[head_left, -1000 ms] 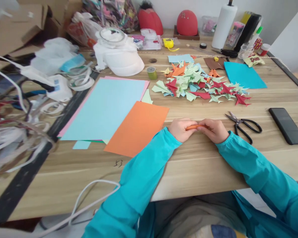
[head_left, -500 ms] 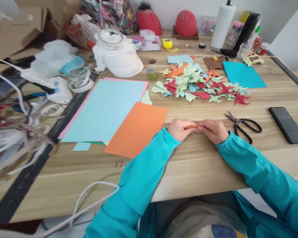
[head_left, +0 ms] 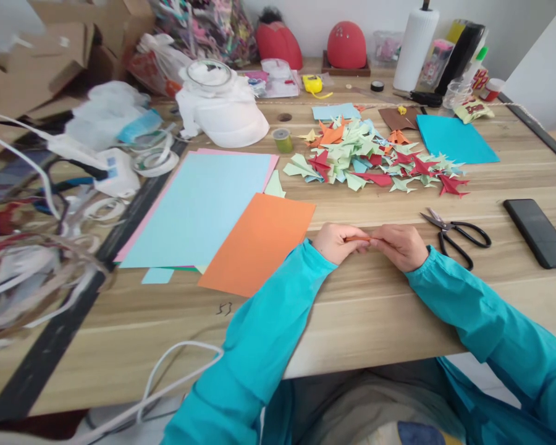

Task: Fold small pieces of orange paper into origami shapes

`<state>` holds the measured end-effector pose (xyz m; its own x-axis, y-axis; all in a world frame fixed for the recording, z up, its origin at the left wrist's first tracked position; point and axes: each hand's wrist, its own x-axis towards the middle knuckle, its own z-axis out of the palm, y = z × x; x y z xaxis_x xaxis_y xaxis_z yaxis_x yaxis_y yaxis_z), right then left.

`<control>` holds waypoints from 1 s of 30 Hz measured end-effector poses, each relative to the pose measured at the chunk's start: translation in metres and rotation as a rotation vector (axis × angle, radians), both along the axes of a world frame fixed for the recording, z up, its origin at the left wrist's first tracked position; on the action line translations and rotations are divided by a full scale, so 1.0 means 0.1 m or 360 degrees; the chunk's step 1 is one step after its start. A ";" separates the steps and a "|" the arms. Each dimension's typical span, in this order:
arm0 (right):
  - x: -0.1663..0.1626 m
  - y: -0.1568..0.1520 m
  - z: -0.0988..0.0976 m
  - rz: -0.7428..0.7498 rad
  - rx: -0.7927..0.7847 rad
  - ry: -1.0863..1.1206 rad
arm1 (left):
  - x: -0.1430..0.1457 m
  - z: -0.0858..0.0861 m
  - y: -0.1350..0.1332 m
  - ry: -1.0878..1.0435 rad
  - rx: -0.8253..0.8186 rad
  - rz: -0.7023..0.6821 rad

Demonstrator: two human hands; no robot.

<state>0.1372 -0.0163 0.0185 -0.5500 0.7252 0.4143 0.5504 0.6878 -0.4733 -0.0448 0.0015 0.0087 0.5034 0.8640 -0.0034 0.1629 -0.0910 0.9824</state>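
Note:
Between my two hands is a small folded piece of orange paper (head_left: 358, 238), seen edge-on as a thin strip. My left hand (head_left: 336, 243) pinches its left end, and my right hand (head_left: 402, 245) pinches the right end with thumb and fingers. Most of the paper's folds are hidden by my fingers. Left of my left hand lies a sheet of orange paper (head_left: 259, 244), partly over a stack topped by a light blue sheet (head_left: 189, 210). Beyond my hands spreads a pile of folded paper figures (head_left: 352, 151) in green, red, orange and blue.
Black-handled scissors (head_left: 456, 233) and a phone (head_left: 537, 232) lie to the right. A turquoise sheet (head_left: 458, 139) sits at the back right. A spool of green thread (head_left: 282, 141) stands beside the pile. Cables and straps (head_left: 50, 266) crowd the left side, near a white cap (head_left: 229, 114).
Both hands stay almost in place on the folded orange paper; the right fingertips have shifted slightly. The whole view has moved a little.

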 end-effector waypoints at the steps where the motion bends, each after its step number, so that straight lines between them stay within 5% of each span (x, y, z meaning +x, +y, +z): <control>1: 0.00 0.00 0.00 -0.0004 0.0005 -0.0006 | 0.00 0.00 0.00 0.0014 -0.0004 -0.0007; 12: 0.02 -0.02 0.04 0.0025 0.0100 0.0010 | 0.02 0.04 0.00 -0.0156 -0.0212 0.0100; 30: 0.00 -0.03 0.00 0.0014 0.0065 0.0061 | 0.02 0.01 0.00 -0.0149 -0.0054 0.0130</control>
